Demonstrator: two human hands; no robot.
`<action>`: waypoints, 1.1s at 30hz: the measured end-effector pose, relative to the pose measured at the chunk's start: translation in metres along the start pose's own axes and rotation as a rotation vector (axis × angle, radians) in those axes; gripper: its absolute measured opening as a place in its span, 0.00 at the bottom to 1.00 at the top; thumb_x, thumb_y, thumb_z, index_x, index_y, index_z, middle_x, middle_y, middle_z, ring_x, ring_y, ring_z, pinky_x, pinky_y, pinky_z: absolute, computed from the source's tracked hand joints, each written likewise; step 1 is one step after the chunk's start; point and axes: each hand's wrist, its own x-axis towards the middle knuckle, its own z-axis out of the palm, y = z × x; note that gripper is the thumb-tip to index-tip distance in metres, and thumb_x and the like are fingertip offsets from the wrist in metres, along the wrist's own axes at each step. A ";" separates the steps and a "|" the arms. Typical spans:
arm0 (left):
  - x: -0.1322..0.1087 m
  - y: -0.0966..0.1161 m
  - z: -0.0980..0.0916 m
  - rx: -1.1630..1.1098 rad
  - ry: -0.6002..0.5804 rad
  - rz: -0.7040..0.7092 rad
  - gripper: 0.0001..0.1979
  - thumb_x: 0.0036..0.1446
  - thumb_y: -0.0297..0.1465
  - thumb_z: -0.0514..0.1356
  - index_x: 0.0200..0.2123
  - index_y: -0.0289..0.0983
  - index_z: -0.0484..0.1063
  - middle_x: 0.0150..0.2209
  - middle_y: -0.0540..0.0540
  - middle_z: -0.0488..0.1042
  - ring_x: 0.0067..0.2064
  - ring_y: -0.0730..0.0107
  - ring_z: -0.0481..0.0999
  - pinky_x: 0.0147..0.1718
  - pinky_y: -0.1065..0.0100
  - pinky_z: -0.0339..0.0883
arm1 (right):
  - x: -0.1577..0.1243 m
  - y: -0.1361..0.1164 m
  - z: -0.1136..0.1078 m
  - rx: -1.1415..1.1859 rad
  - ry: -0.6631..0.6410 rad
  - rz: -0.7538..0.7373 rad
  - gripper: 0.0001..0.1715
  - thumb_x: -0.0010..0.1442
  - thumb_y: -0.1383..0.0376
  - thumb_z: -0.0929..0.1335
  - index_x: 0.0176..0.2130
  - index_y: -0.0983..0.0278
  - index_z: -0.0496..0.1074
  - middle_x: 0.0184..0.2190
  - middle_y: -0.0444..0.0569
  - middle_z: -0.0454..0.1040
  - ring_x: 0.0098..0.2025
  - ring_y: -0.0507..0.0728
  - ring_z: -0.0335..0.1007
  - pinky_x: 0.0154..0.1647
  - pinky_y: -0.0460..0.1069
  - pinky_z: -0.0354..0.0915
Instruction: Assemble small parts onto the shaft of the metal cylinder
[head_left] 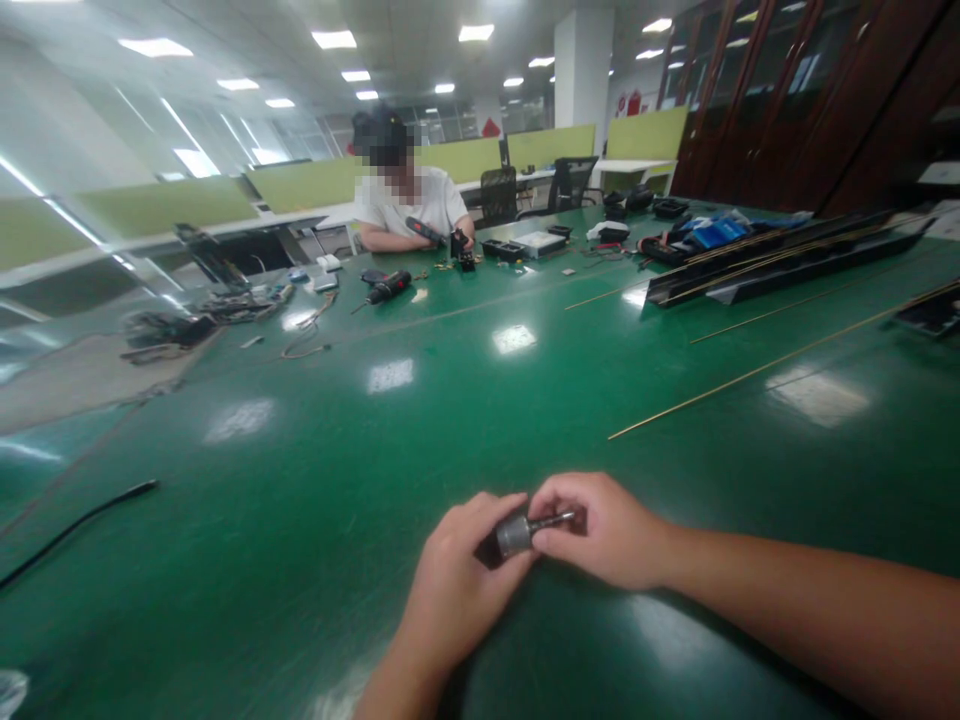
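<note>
Close to the table's near edge, my left hand (466, 570) is closed around a grey metal drill chuck (513, 537). Whatever lies behind the chuck is hidden by that hand; only a dark patch shows there. A thin, shiny drill bit (553, 521) sticks out of the chuck toward the right. My right hand (600, 530) pinches around this bit, its thumb and fingers touching the front of the chuck. Both hands are just above the green table (360, 450).
Across the table sits a person (412, 200) with a dark device (463, 250). A power drill (390, 288) lies before them. Thin brass-coloured rods (712, 385) and black metal channels (780, 265) lie right. A black cable (82, 525) is at left.
</note>
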 end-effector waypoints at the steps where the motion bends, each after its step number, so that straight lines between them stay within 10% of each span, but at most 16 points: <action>1: -0.001 -0.001 0.001 0.010 0.033 -0.003 0.17 0.54 0.32 0.68 0.48 0.45 0.75 0.41 0.49 0.78 0.42 0.64 0.76 0.42 0.66 0.67 | 0.000 0.000 0.000 0.002 0.004 -0.003 0.07 0.54 0.67 0.73 0.37 0.64 0.78 0.31 0.44 0.77 0.30 0.52 0.69 0.31 0.45 0.63; 33: -0.004 0.002 0.001 0.033 0.132 -0.077 0.11 0.51 0.34 0.70 0.38 0.43 0.77 0.36 0.50 0.80 0.36 0.64 0.78 0.36 0.65 0.68 | 0.002 0.003 -0.002 0.106 -0.023 0.066 0.07 0.54 0.70 0.71 0.37 0.66 0.77 0.29 0.46 0.78 0.28 0.52 0.70 0.29 0.45 0.63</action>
